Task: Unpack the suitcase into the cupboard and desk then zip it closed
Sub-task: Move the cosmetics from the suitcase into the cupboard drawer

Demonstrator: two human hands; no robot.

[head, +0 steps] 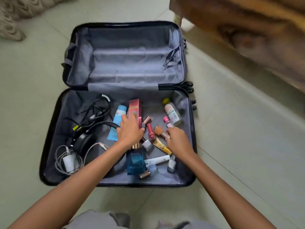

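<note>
A black suitcase (54,129) lies open on the floor, its far half bare grey lining. The near half holds cosmetics in the middle and right, and cables with headphones (85,141) on the left. My left hand (130,131) reaches over a tall pink box (134,108), fingers spread and lying on its lower end, beside a light blue tube (118,119). My right hand (175,138) pinches the handle of a small makeup brush (159,130). Around them lie a red nail polish (149,129), a gold tube (160,146), a blue perfume bottle (136,160) and a clear bottle with a yellow cap (171,113).
A white charger with coiled cable (68,161) lies at the suitcase's near left. A wooden piece of furniture (247,30) stands at the upper right, close to the suitcase's wheels (189,87). Pale tiled floor surrounds the case; patterned fabric (11,17) lies at the upper left.
</note>
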